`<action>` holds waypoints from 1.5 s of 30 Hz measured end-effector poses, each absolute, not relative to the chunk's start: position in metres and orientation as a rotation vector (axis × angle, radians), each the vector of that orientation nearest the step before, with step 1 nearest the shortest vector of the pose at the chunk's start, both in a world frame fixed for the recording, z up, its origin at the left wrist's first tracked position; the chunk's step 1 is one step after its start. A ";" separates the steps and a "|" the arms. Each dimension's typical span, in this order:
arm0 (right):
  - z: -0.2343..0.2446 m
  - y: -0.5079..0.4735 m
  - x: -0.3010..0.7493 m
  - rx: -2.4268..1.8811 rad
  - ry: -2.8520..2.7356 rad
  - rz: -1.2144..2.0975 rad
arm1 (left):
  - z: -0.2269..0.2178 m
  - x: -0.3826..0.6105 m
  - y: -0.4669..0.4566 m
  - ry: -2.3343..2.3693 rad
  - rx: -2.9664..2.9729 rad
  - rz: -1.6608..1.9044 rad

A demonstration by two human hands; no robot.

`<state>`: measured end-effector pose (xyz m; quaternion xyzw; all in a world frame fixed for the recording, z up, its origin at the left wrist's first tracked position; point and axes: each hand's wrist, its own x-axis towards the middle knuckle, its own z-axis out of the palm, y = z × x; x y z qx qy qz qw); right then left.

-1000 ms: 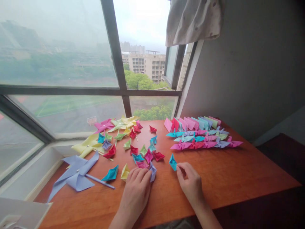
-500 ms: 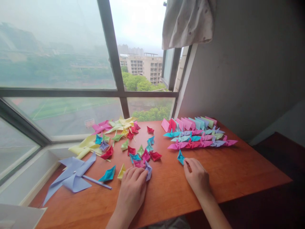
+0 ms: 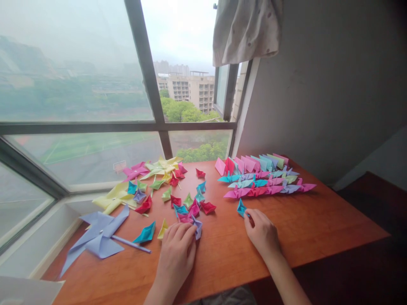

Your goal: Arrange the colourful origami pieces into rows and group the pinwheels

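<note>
The teal paper boat (image 3: 241, 207) sits on the worktop (image 3: 321, 228) just in front of our right hand (image 3: 262, 233), whose thumb and forefinger are closed on its near corner while the other fingers curl loosely behind. Just beyond the boat lie the rows of folded paper cranes (image 3: 267, 183) in pink, teal, lilac and green, near it but not touching, and they block the way straight ahead. To the left of the boat, across a bare strip of wood, we see a red paper boat (image 3: 209, 207) at the edge of a loose scatter of small folded boats (image 3: 178, 197) in many colours. Our left hand (image 3: 176, 250) lies palm down at the near side of that scatter, fingers bent, their tips against a lilac folded piece (image 3: 197, 226); we cannot tell whether it grips the piece or only presses on it. Further left lie a teal boat (image 3: 145, 234), a lilac pinwheel (image 3: 98, 239) on its stick, a yellow pinwheel (image 3: 116, 195) and a pink pinwheel (image 3: 135, 170), the last two by the window sill (image 3: 57, 237). The wood is free between our hands and to the right of the right hand, as far as the worktop's right and near edges. The window (image 3: 79, 84) closes the far side, and the grey wall (image 3: 333, 84) stands behind the cranes.
</note>
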<state>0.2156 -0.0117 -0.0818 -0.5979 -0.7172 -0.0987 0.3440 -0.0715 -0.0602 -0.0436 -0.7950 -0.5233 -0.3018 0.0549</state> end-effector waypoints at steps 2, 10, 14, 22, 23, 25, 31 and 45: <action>-0.082 -0.012 0.216 -1.553 -1.854 -0.273 | -0.043 -0.072 -0.060 -1.593 -2.408 -0.945; -0.084 -0.012 0.216 -1.594 -1.835 -0.300 | -0.042 -0.073 -0.062 -1.630 -2.337 -1.124; -0.084 -0.013 0.216 -1.602 -1.811 -0.265 | -0.041 -0.076 -0.062 -1.659 -2.265 -1.226; -0.082 -0.014 0.217 -1.505 -1.728 -0.241 | -0.041 -0.083 -0.072 -1.699 -2.145 -1.306; -0.082 -0.014 0.217 -1.476 -1.724 -0.231 | -0.042 -0.083 -0.075 -1.710 -2.123 -1.291; -0.080 -0.015 0.217 -1.411 -1.748 -0.191 | -0.044 -0.084 -0.082 -1.737 -2.075 -1.249; -0.070 -0.032 0.185 -1.258 -1.925 0.013 | -0.048 -0.077 -0.091 -1.684 -2.215 -1.085; -0.056 -0.051 0.081 -1.195 -2.107 0.339 | -0.054 -0.079 -0.086 -1.749 -2.257 -1.009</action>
